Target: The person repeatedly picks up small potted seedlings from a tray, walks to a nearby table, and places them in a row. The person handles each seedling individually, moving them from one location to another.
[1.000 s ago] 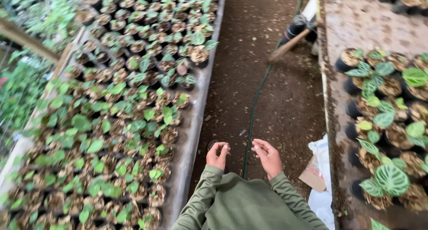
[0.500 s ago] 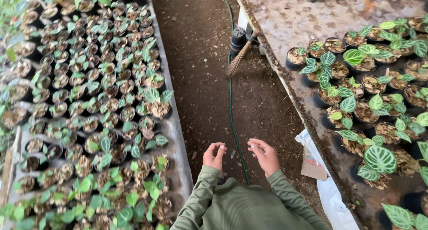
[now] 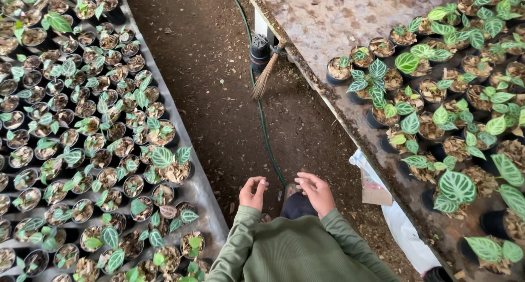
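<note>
Left hand (image 3: 253,193) and right hand (image 3: 315,193) loosely curled, both empty, over dirt aisle; green hose (image 3: 261,118) runs lengthwise between them, ahead.

You are looking down at a dark earth path (image 3: 219,96) running between two long benches. A green hose (image 3: 261,118) is lying along the soil, passing a small straw broom (image 3: 266,77) leaning by the right bench (image 3: 328,25). That bench's bare grey top is showing scattered dry litter. Small black pots of seedlings (image 3: 82,123) are crowding the left bench (image 3: 210,205), and bigger pots of veined leafy plants (image 3: 437,96) are filling the right. Soft, even daylight is falling everywhere. A white bag (image 3: 404,227) is lying below the right bench.
</note>
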